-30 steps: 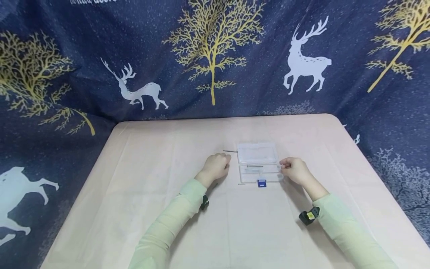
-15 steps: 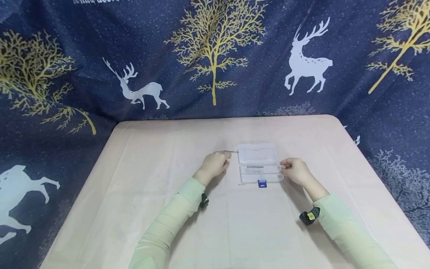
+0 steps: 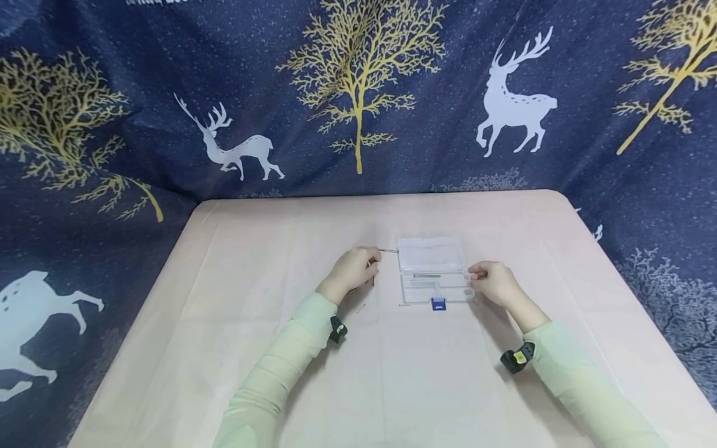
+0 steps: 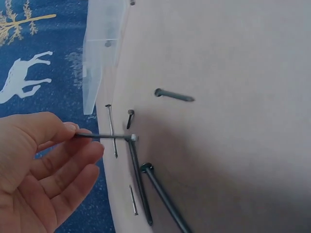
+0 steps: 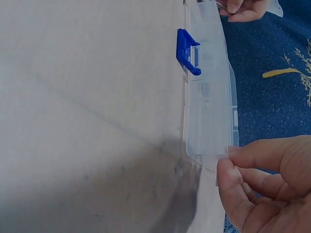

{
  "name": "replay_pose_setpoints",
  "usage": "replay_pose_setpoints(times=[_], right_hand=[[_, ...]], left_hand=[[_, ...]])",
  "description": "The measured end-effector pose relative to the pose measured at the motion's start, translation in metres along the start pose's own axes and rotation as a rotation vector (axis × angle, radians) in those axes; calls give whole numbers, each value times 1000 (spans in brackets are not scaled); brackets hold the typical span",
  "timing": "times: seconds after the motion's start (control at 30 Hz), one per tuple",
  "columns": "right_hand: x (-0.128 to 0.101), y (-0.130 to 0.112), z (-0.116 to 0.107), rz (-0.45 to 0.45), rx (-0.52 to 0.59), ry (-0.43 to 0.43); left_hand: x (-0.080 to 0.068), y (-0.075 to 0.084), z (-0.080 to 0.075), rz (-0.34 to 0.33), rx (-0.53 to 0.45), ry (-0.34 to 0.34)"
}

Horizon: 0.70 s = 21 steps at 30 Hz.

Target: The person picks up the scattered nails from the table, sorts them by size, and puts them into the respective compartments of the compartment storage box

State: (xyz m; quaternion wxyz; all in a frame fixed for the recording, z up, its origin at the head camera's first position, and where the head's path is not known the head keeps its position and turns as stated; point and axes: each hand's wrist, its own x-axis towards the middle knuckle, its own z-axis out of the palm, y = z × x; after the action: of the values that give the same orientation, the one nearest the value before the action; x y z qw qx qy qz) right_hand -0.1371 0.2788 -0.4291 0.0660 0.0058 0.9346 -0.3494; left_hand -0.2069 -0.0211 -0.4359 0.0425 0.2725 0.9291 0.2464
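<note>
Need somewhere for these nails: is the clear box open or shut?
Open: the clear box has its lid folded back flat, and the blue clasp hangs free.

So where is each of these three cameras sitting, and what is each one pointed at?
Head: worn on the person's head, looking forward and down at the table; both sleeved arms, the left hand and right hand flank the clear box.
Left wrist: on the left wrist, facing the left hand, which pinches a thin nail above loose nails.
Right wrist: on the right wrist, facing the right hand, which touches the clear box with its blue latch.
Shared: all three show the clear box.
</note>
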Motion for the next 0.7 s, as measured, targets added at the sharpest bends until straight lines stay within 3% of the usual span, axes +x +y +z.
replay_pose_setpoints(times=[0.27,0.7], right_hand=[[0,1,1,7,1,-4],[2,0,1,9,7,-5]], left_hand=[[-5,-4,-8,-72,-167,23],[-10,-10,-5,-147,-362,123]])
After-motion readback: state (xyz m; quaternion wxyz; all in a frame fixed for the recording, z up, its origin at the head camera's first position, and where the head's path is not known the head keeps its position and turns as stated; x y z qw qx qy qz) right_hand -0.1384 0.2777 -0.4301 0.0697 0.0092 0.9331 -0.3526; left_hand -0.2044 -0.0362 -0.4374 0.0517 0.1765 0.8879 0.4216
